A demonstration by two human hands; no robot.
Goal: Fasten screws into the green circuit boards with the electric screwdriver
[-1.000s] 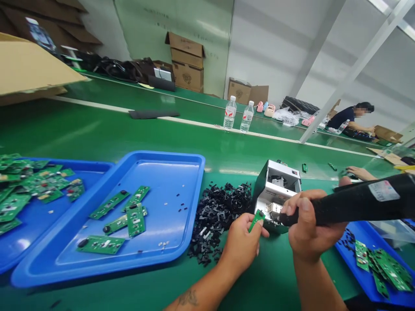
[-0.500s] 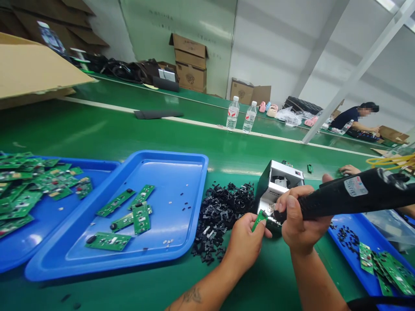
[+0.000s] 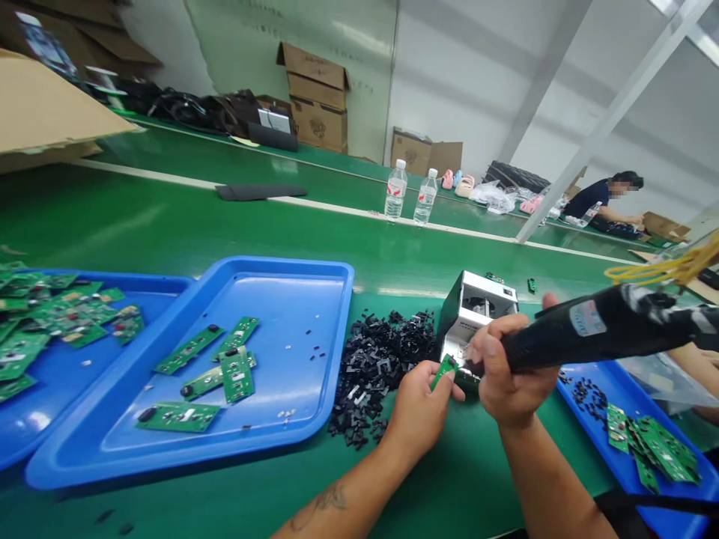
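Note:
My left hand (image 3: 422,398) pinches a small green circuit board (image 3: 445,371) in front of a white and black machine (image 3: 477,307). Wrapped round a black cylindrical power tool (image 3: 584,329), my right hand (image 3: 514,374) holds its tip close to the board; whether they touch is hidden by the fingers. A heap of small black parts (image 3: 379,367) lies left of the machine. Several green boards (image 3: 237,374) rest in the middle blue tray (image 3: 281,269).
More boards fill the left blue tray (image 3: 162,283). The right blue tray (image 3: 604,464) holds boards and black bits. Two water bottles (image 3: 396,191) stand behind. A cardboard flap (image 3: 50,105) juts in at upper left. Another person (image 3: 595,198) sits far right; a nearby person's arm (image 3: 696,370) shows at right.
The whole view has shifted slightly, so most things appear further left. Both hands keep their holds on the board and the tool. The nearby person's hand behind the tool no longer shows there.

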